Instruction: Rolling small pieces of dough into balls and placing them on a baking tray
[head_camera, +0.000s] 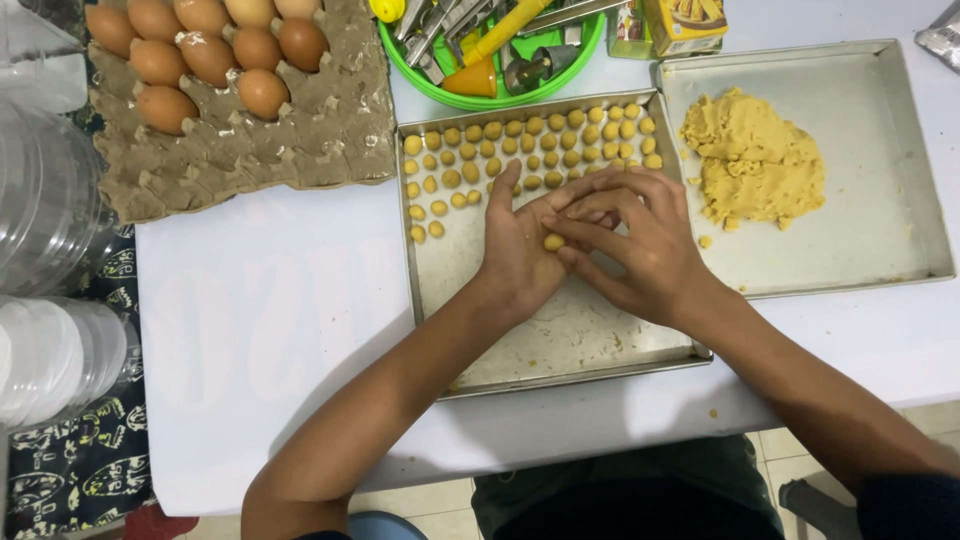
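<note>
My left hand (518, 240) lies palm up over a metal baking tray (560, 345), with a small yellow dough ball (553, 242) resting on its palm. My right hand (640, 235) presses its fingers onto that ball from the right, so the two hands meet over it. Several rows of small yellow dough balls (520, 150) fill the far part of this tray. To the right, a second metal tray (880, 240) holds a heap of yellow dough (755, 160).
A cardboard egg carton (300, 130) with several brown eggs (205, 55) sits far left. A green basket of kitchen tools (490, 60) and a yellow box (685, 22) stand at the back. Clear plastic containers (45, 200) stack at the left edge. The table (270, 320) is white.
</note>
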